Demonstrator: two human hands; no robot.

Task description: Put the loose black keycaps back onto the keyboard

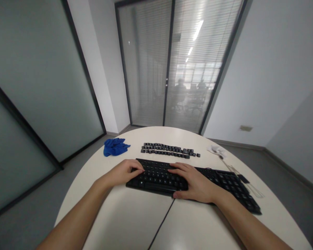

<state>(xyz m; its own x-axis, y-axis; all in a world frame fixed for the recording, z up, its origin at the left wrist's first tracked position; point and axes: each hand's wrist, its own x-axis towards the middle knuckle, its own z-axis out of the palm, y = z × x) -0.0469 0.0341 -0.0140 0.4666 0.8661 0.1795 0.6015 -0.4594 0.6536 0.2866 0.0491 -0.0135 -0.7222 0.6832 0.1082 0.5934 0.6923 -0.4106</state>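
Note:
A black keyboard (156, 187) lies across the round table before me. My left hand (125, 172) is at its left end, thumb and forefinger brought together over the keys; whatever is between the fingertips, if anything, is hidden. My right hand (195, 180) grips the keyboard near its middle, fingers reaching over the keys toward the far edge and thumb against the near edge. Beyond the keyboard, loose black keycaps (167, 149) lie in several rough rows. A thin black cable (161, 224) runs from the near edge toward me.
On the white table (120, 215), a crumpled blue cloth (116, 147) lies at the far left. At the right are a white crumpled item (217, 150) and a pale cable (231, 166) with a small black piece (243, 178). Glass partitions and walls surround the table.

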